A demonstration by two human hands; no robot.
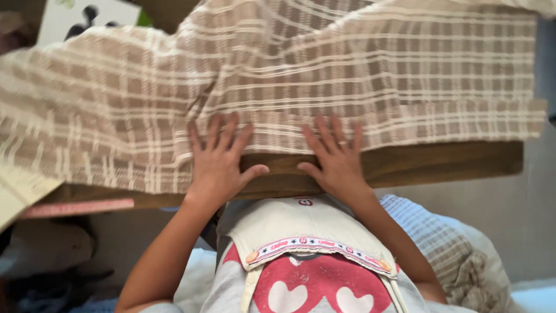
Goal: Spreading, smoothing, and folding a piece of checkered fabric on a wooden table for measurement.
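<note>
Checked cloth [324, 75], beige with cream lines, spread over a wooden counter [440, 159]; near hem lies along the counter's front edge, left part rumpled and drooping past the edge, right part flatter. 2 hands press on the hem side by side, a gap between them. Left hand [217, 159]: palm down, fingers fanned flat on the cloth, thumb out along the bare wood, nothing gripped. Right hand [336, 159]: same pose, fingers spread on the cloth, thumb on the wood, a ring on 1 finger, also not closed on anything. Flat spread palms read as pinning or smoothing the fabric so it stays put against the edge. Pink ruler [78, 207] lies at the counter's lower left edge, well apart from both hands. Pale paper sheet [17, 191] at far left, beside the ruler. Striped cushion [440, 237] below right, behind the right forearm.
</note>
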